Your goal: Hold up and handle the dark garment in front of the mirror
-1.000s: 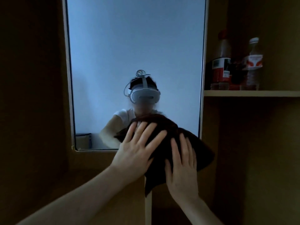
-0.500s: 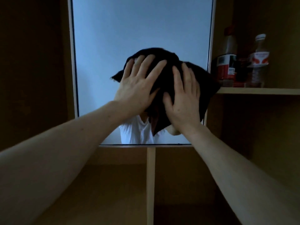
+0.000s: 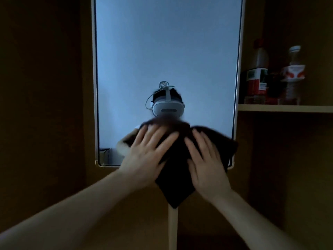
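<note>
Pressing flat with both palms, you have the dark cloth (image 3: 177, 159) pinned against the lower part of the mirror (image 3: 167, 60), right at its bottom edge. Your left hand (image 3: 146, 159) covers the cloth's left half and your right hand (image 3: 205, 165) its right half, so the cloth lies directly under and between your fingers, neither hand clearly nearer. Fingers on both hands are straight and spread, bearing on the fabric rather than curling round it. The cloth's long axis runs across the mirror, with one corner hanging below the mirror's frame over a pale upright divider (image 3: 173, 230).

The glass above your hands is smooth and wide, giving plenty of room upward and to the left. To the mirror's right, a shelf (image 3: 284, 107) carries bottles (image 3: 257, 76) close to the frame, so I judge the cloth's right edge has little margin there.
</note>
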`<act>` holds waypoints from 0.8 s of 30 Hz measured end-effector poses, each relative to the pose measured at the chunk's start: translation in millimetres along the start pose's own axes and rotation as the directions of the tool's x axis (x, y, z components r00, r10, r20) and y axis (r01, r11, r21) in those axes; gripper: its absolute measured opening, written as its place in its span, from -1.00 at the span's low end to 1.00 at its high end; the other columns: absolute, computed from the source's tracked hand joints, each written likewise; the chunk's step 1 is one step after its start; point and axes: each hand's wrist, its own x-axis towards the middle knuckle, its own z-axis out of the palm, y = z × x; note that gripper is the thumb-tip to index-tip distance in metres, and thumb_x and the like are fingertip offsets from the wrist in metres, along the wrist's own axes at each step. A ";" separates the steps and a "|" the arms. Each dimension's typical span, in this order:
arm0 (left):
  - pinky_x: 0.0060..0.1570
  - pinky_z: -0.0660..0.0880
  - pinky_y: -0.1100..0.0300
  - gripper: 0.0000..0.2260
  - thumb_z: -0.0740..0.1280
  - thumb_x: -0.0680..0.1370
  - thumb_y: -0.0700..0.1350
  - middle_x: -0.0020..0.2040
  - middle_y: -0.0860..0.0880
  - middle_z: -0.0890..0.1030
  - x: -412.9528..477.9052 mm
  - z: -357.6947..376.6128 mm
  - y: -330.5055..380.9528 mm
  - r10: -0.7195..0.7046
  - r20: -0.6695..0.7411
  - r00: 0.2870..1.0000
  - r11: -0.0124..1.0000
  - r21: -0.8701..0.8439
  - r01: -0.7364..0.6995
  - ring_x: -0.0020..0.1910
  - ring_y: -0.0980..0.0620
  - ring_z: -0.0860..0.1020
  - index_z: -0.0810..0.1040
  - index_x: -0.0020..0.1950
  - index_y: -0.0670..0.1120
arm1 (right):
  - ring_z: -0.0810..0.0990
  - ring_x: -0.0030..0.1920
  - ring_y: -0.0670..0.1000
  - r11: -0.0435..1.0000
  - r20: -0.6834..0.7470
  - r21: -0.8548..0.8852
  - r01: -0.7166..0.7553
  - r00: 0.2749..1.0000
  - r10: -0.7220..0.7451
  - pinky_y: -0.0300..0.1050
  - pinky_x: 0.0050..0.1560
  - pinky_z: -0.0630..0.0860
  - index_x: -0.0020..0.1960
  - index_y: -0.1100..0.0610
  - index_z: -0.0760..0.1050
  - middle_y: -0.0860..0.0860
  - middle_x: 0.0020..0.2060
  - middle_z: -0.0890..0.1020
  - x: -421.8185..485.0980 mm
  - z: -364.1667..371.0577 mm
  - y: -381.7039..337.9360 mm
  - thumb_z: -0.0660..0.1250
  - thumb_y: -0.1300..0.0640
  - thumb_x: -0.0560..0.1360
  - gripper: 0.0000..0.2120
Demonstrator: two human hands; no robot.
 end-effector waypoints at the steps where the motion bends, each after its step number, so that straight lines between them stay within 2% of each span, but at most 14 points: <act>1: 0.42 0.11 -0.17 -0.46 0.14 0.51 0.03 0.40 -0.22 0.36 17.6 -5.7 -8.1 -0.028 -0.024 0.999 1.000 0.003 0.028 0.41 -0.26 0.27 0.19 0.48 -0.03 | 0.11 0.48 0.14 1.000 -0.033 0.018 0.009 0.999 -0.008 0.16 0.42 0.15 0.49 0.08 0.12 0.12 0.48 0.18 22.3 -5.9 4.2 -0.05 0.03 0.63 -0.56; 4: 0.36 0.17 -0.20 -0.43 0.15 0.47 0.04 0.38 -0.26 0.38 75.7 -29.0 -28.7 -0.116 -0.116 0.986 0.993 0.002 0.117 0.37 -0.32 0.31 0.27 0.48 -0.08 | 0.16 0.46 0.19 1.000 -0.131 0.012 0.006 0.991 -0.005 0.20 0.42 0.18 0.47 0.13 0.19 0.18 0.46 0.23 93.6 -27.0 19.4 0.05 0.12 0.57 -0.53; 7: 0.42 0.07 -0.16 -0.41 0.14 0.48 0.03 0.45 -0.23 0.29 105.5 -43.1 -31.5 -0.202 -0.123 0.972 0.979 -0.049 0.197 0.44 -0.29 0.21 0.22 0.51 -0.05 | 0.13 0.48 0.17 0.999 -0.170 0.008 -0.034 0.985 0.035 0.17 0.44 0.12 0.49 0.14 0.20 0.17 0.47 0.22 126.2 -38.1 22.6 0.09 0.06 0.55 -0.49; 9: 0.42 0.05 -0.17 -0.40 0.18 0.47 -0.01 0.45 -0.24 0.28 94.4 -35.1 -24.3 -0.202 -0.123 0.972 0.979 -0.061 0.196 0.44 -0.30 0.20 0.21 0.52 -0.06 | 0.10 0.49 0.18 0.998 -0.172 -0.020 -0.061 0.983 0.057 0.12 0.45 0.06 0.50 0.14 0.16 0.18 0.48 0.18 110.7 -30.4 14.8 0.12 -0.07 0.54 -0.41; 11: 0.41 0.06 -0.19 -0.41 0.20 0.46 -0.01 0.41 -0.26 0.32 64.1 -19.1 -12.7 -0.127 -0.130 0.983 0.992 -0.022 0.125 0.41 -0.31 0.23 0.23 0.50 -0.08 | 0.08 0.49 0.19 0.996 -0.137 -0.041 -0.084 0.988 0.077 0.12 0.45 0.05 0.51 0.14 0.11 0.19 0.49 0.15 71.1 -16.3 4.4 0.14 -0.13 0.54 -0.36; 14: 0.44 -0.02 -0.15 -0.44 0.21 0.51 0.01 0.40 -0.23 0.34 9.3 5.5 10.0 -0.050 -0.074 0.996 0.998 0.019 0.052 0.41 -0.26 0.20 0.18 0.49 -0.06 | 0.08 0.50 0.19 0.994 -0.043 -0.062 -0.094 0.995 0.091 0.18 0.44 0.14 0.52 0.11 0.03 0.17 0.50 0.10 0.8 4.4 -6.5 0.10 -0.11 0.57 -0.39; 18: 0.45 -0.01 -0.15 -0.48 0.15 0.53 0.03 0.39 -0.18 0.36 -11.0 18.8 45.2 -0.038 0.030 0.999 0.999 0.016 0.038 0.42 -0.22 0.20 0.20 0.49 -0.03 | 0.13 0.48 0.18 0.987 -0.010 -0.098 -0.126 0.992 0.126 0.20 0.40 0.23 0.51 0.12 0.07 0.16 0.48 0.16 -46.1 6.9 6.4 0.07 -0.07 0.58 -0.44; 21: 0.47 0.03 -0.16 -0.47 0.15 0.51 0.04 0.39 -0.15 0.37 -1.7 19.4 62.7 -0.002 0.070 0.998 1.000 -0.029 0.004 0.42 -0.20 0.23 0.24 0.48 -0.02 | 0.12 0.48 0.17 0.966 -0.068 -0.021 -0.259 0.964 0.257 0.25 0.39 0.24 0.48 0.13 0.11 0.15 0.47 0.18 -53.8 2.2 2.2 0.26 0.08 0.52 -0.40; 24: 0.47 0.00 -0.02 -0.46 0.19 0.50 0.09 0.43 -0.07 0.33 -1.0 0.4 57.7 0.010 0.093 0.996 0.975 -0.222 0.011 0.44 -0.10 0.19 0.27 0.47 0.00 | 0.16 0.45 0.22 0.890 -0.158 0.092 -0.448 0.875 0.457 0.29 0.39 0.20 0.39 0.15 0.18 0.18 0.42 0.23 -36.4 8.7 -25.9 0.39 0.10 0.40 -0.34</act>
